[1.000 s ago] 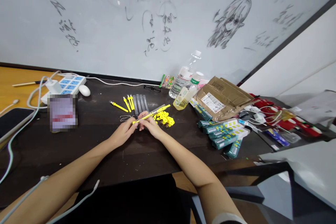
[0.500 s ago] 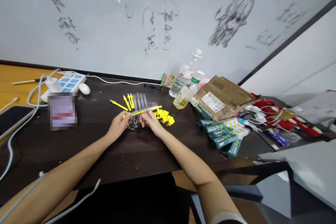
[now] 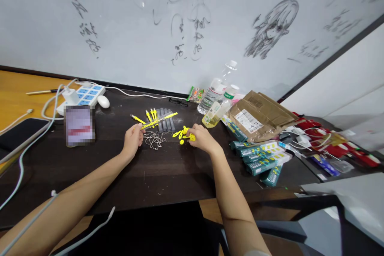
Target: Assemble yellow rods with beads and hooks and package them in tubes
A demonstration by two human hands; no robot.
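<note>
My left hand pinches one end of a thin yellow stick with a clear tube around it, which slants up to the right. Beneath it lie several clear plastic tubes side by side. Several yellow sticks with metal hooks at their ends rest to the left of the tubes. A tangle of bent metal wire hooks is just right of my left hand. My right hand has its fingers closed on small yellow plastic pieces at the right side of their pile; the fingertips are partly hidden.
Teal boxes and a brown cardboard package lie to the right. Two bottles and a snack packet are behind. On the left are a power strip, a white mouse, a phone and cables.
My right hand has left the yellow stick and moved right to the yellow pieces. My left hand still holds the stick. The whole view has shifted slightly.
</note>
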